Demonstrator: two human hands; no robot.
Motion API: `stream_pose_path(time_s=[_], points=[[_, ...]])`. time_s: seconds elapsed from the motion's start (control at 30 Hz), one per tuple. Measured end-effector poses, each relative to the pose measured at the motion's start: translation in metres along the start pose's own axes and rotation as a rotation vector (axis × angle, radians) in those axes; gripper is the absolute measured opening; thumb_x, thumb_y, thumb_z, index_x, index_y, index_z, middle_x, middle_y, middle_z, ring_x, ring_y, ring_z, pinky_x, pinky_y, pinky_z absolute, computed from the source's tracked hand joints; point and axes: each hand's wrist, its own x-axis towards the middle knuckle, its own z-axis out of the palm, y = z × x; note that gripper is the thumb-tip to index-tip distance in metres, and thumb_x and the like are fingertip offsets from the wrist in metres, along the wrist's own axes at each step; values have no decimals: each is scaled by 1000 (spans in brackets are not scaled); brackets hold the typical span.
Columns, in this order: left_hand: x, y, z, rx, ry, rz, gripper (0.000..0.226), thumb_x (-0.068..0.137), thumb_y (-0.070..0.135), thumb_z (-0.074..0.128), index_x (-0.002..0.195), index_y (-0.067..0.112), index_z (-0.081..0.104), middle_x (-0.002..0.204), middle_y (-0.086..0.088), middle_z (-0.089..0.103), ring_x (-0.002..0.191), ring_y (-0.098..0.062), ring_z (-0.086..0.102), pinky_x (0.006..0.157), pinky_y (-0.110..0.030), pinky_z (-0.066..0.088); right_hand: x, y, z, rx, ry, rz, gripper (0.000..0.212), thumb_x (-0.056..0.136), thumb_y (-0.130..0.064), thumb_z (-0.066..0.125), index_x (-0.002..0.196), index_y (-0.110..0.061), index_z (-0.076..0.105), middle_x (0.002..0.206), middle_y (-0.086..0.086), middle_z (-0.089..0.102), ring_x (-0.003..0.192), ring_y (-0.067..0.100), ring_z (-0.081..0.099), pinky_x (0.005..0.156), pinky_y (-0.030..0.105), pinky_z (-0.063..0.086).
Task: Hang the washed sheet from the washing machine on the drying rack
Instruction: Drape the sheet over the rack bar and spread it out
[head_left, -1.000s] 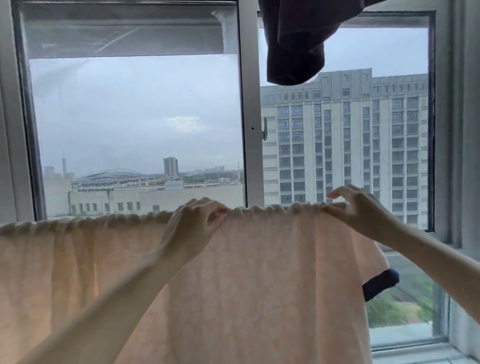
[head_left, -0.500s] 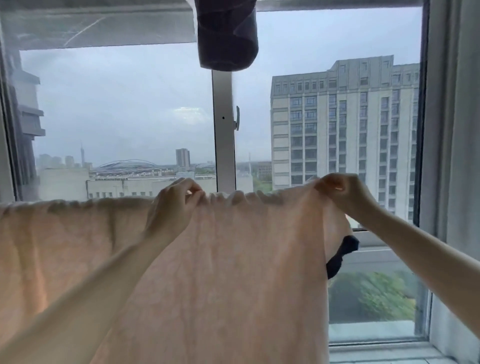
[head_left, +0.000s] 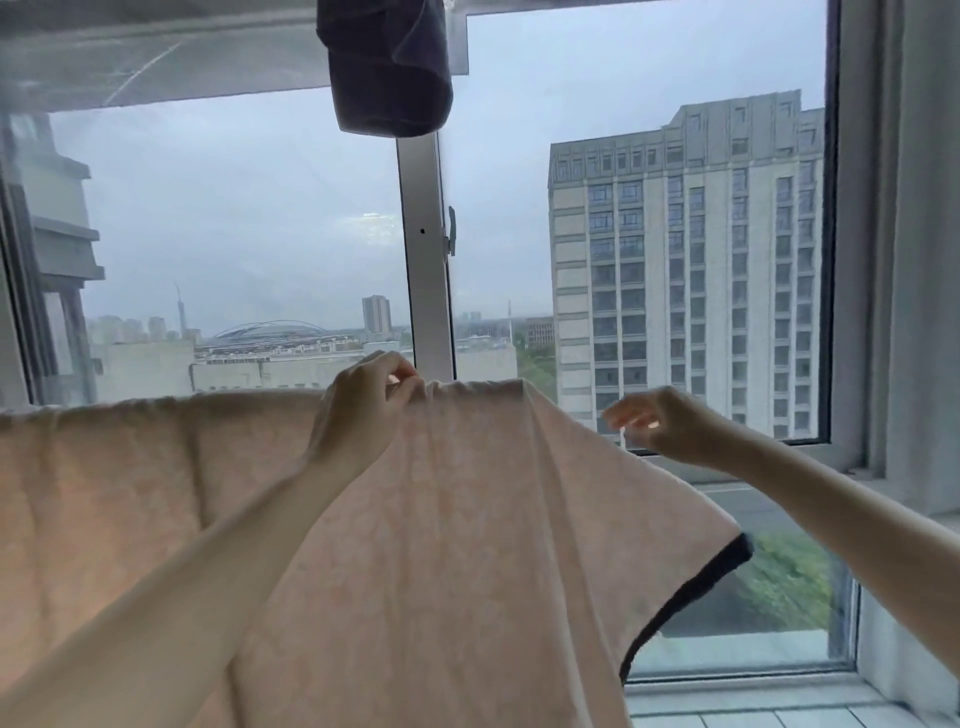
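The peach sheet (head_left: 426, 519) is already draped over a bar I can't see, its top fold running from the far left edge across to just short of the window's right pane. On the left it hangs fairly flat, with a few soft vertical creases. My left hand (head_left: 363, 410) pinches the top fold near the window's centre post (head_left: 426, 260), thumb and fingers closed on a small gather of cloth. To the right of that pinch the sheet slopes down to a dark-trimmed corner (head_left: 691, 597), so this end looks bunched and uneven to me. My right hand (head_left: 660, 421) hovers just beside that sloping edge, fingers loosely spread, holding nothing. It's blurred, so I can't make out the fingertips well. To do this well, I'd hold the fold steady with the left, take the sloping edge with the right, and draw it outward along the bar until the top runs level. A dark garment (head_left: 387, 67) hangs overhead, well clear.
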Motion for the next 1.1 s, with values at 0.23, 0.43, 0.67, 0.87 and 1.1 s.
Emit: stream_pose_path(time_s=[0.23,0.43,0.67,0.87,1.1], points=[[-1,-1,1,-1,14,-27,14,87,20,63,74,26,60,81,7,66,81,-17,64,75,-37,51,20,-60,40,125,87,-118,17,87,-16,67,101,-8,71,96,5,73,84,13,68,83,35,55],[15,7,0,20,52,-7,10,87,20,64,78,23,61,83,7,66,74,-15,59,69,-30,43,32,-58,28,137,393,-28,14,88,-2,59,92,-3,72,87,7,71,78,18,63,68,21,47],[8,28,16,28,-41,68,6,89,22,63,83,22,65,89,6,67,80,-12,59,70,-26,38,10,-23,18,-6,307,154,19,87,-1,52,82,-3,70,67,5,65,58,15,57,50,22,39],[10,34,16,9,-113,69,8,88,20,63,82,23,67,78,12,62,76,-8,58,68,-23,37,7,-39,18,100,69,15,18,88,-1,60,102,-7,69,99,6,71,85,11,65,72,11,48],[13,13,10,-29,-88,78,6,83,19,70,79,23,73,73,15,61,72,-6,59,70,-24,45,29,-83,38,112,138,-133,24,89,-20,66,106,-4,69,103,9,72,92,19,68,86,27,52]])
